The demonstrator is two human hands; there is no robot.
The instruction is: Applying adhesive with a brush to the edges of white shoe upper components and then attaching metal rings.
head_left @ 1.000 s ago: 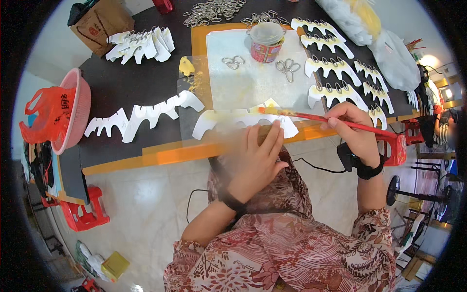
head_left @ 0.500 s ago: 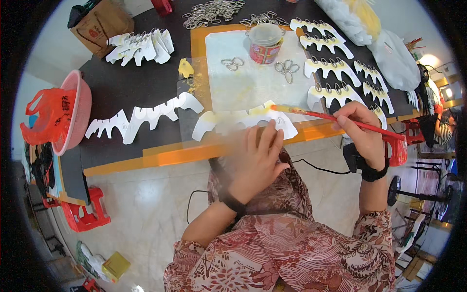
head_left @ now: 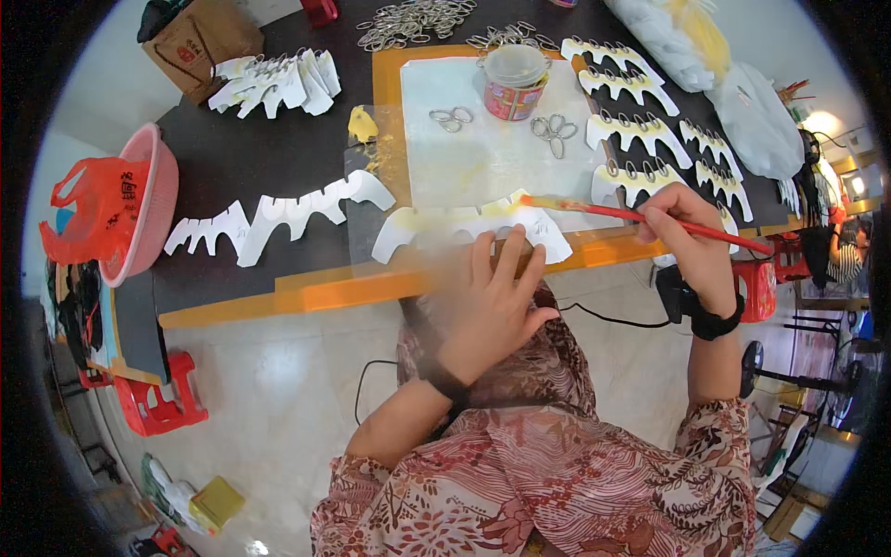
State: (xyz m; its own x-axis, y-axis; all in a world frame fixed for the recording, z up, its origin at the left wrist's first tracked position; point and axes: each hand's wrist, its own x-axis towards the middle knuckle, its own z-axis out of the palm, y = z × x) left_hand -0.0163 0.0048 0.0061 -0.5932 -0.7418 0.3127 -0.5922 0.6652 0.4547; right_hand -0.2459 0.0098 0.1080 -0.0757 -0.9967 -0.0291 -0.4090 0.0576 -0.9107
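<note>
White scalloped strip, yellow-smeared, lies at the table's near edge, long axis roughly left-right along it. Left hand is nearer: strip directly ahead of its fingertips, which rest at the lower edge; fingers loosely spread, nothing gripped, its left side blurred. Right hand, off the strip's right end, pinches a red brush pointing left, bristles at the strip's upper edge. Tub stands beyond on a white sheet; contents can't be told. Pink basket, far left, holds a red plastic bag.
</note>
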